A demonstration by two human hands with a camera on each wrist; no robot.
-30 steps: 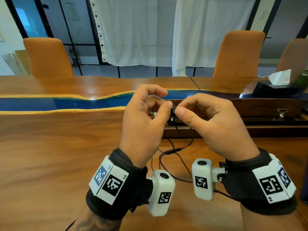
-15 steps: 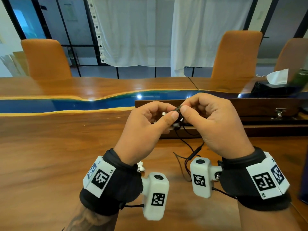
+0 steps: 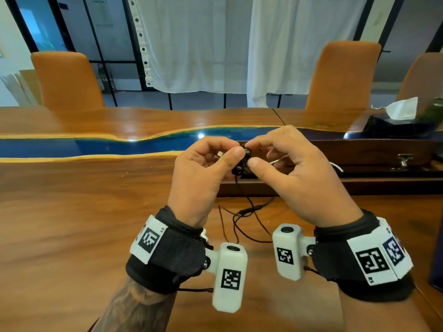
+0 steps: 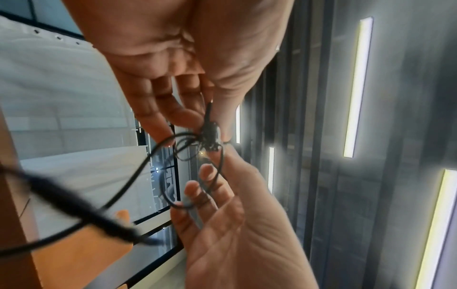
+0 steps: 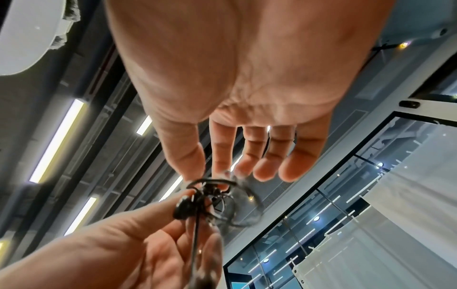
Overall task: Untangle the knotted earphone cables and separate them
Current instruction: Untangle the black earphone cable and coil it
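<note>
Table [image 3: 72, 212]: a long polished wooden top with a blue resin strip running across the middle of the head view.
Chairs: one orange chair [image 3: 68, 80] at upper left and another orange chair [image 3: 340, 75] at upper right, both behind the table's far edge.
Tissue box [image 3: 393, 123]: dark, at the right edge of the frame, a white tissue sticking up from it.
Left hand [image 3: 203, 173]: raised above the table at frame centre, thumb and fingers curled in, pinching the black knot from the left.
Right hand [image 3: 294, 173]: level with the left and just beside it, thumb and forefinger pinching the same knot from the right, the other fingers loosely bent.
Earphone cables [image 3: 242, 156]: a black tangle with an earbud, held between the two thumbs at centre frame; black strands hang down to the table between the wrists. In the left wrist view the knot [image 4: 210, 135] sits at the fingertips with loops trailing toward lower left.
White cable [image 3: 335, 165]: a short stretch shows right of the right hand.
</note>
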